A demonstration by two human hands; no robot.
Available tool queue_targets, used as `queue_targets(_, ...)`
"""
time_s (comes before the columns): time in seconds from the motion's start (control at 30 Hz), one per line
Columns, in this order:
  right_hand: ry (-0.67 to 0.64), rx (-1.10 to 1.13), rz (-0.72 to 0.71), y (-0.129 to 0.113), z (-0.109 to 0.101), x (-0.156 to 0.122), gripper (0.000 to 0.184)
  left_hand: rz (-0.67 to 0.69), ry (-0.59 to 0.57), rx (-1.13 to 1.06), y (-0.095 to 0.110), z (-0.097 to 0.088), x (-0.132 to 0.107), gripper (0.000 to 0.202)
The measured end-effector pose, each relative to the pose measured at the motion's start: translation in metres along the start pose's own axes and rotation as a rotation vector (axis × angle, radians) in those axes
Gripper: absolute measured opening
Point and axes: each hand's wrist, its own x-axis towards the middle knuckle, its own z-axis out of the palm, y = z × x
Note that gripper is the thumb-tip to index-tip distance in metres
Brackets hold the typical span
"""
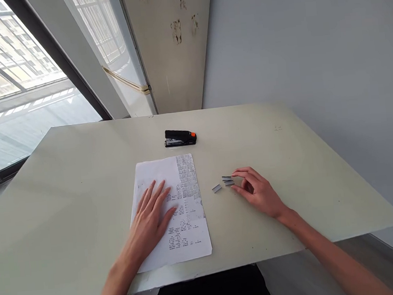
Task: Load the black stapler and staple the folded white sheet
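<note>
The head view looks forward and down across the table [83, 189].

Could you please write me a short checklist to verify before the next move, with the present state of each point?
1. Paper lies flat on the table: ok, though one side sits near the front edge.
2. Left hand rests on the paper: ok, fingers spread.
3. Right hand is at the staples: ok, fingertips at their right ends; whether they are gripped, cannot tell.
4. Staples are all together: not ok, one strip lies apart, on the paper's side.
5. Stapler is on the table, beyond the paper: ok, no hand touches it.
6. Stapler is loaded: cannot tell.
</note>
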Motion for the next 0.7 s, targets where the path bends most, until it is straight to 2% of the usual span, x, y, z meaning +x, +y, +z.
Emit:
queue_targets(0.1,-0.018,-0.006,0.004,-0.003,-0.002,0.007,0.026,-0.014,-0.008,-0.052,0.002,0.001,0.007,0.052)
queue_targets(0.23,0.091,0.011,0.031,-0.010,-0.004,0.030,0.021,-0.076,0.061,-0.124,0.002,0.000,0.030,0.038)
queue_targets(0.33,0.110,-0.034,-0.051,-0.020,0.003,0.076,0.019,-0.101,0.109,-0.140,0.001,0.000,0.049,0.031)
queue_targets(0.43,0.061,-0.127,-0.165,-0.033,0.024,0.142,0.026,-0.089,0.081,-0.140,0.000,0.003,0.058,0.031)
queue_targets(0.53,-0.055,-0.208,-0.127,-0.043,0.049,0.204,0.039,-0.051,0.013,-0.112,-0.002,0.009,0.053,0.040)
queue_targets(0.57,-0.081,-0.209,-0.122,-0.044,0.057,0.218,0.037,-0.038,-0.006,-0.089,-0.002,0.012,0.050,0.045)
queue_targets(0.63,-0.123,-0.200,-0.101,-0.043,0.066,0.235,0.028,-0.020,-0.021,-0.034,-0.004,0.016,0.044,0.053)
queue_targets(0.7,-0.143,-0.182,-0.081,-0.036,0.064,0.234,0.021,-0.013,-0.017,0.011,-0.006,0.019,0.040,0.054)
